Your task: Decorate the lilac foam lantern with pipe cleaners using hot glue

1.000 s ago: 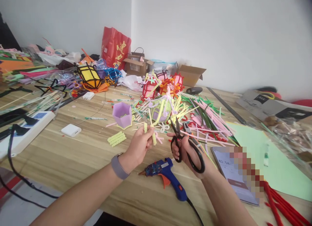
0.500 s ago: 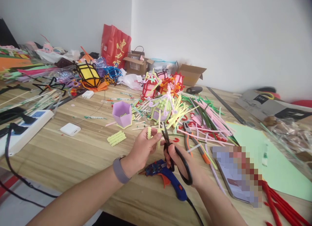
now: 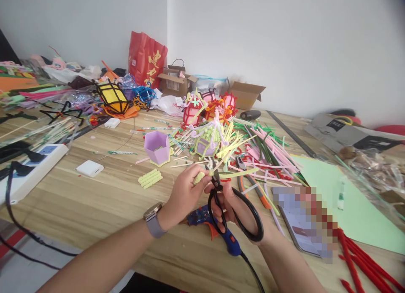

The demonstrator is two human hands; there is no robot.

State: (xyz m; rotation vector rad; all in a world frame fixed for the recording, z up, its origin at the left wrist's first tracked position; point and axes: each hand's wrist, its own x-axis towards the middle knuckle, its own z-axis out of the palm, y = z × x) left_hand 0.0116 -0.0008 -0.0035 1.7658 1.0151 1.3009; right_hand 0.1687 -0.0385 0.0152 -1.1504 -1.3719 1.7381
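Note:
Between the fingers of my left hand is a pale yellow pipe cleaner; one end is coiled tight and a straight tail points right. My right hand grips black-handled scissors, whose handles are spread and whose blades stand around the pipe cleaner beside my left fingertips. A row of coiled yellow pipe cleaners lies left of my hands. Behind it stands a purple six-sided cup with a yellow-green base edge. Under my hands lies a blue glue gun, partly hidden.
Orange-handled pliers and a phone lie to the right. A purple and yellow lantern stands ahead, near loose pipe cleaners. At left are a power strip and a white charger.
The scissors' handles have spread and the blades have come to the pipe cleaner. Its straight tail, upright before, now points right. My left hand has turned slightly.

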